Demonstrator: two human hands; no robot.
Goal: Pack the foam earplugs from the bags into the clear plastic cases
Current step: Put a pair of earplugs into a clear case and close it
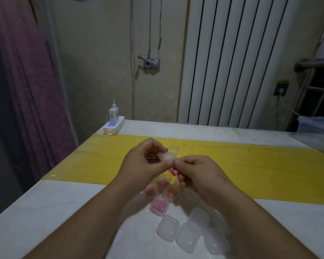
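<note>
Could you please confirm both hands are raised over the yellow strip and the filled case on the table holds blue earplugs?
Not quite: in the head view the filled case holds pink earplugs, not blue. The left hand and right hand are raised over the yellow strip.

White plastic power strip, red light on, sits far left of me. White ribbed radiator on the wall ahead. Purple fabric curtain hangs left.

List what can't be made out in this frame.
Case, head view: lid state unclear, fingers of left hand and right hand cover its edges.
Bag, head view: mostly behind the case and hands; contents unclear.
Pile under the wrists, head view: blurred; bags or cases, cannot tell.
Plastic wrap at right, head view: cut by frame edge.
</note>
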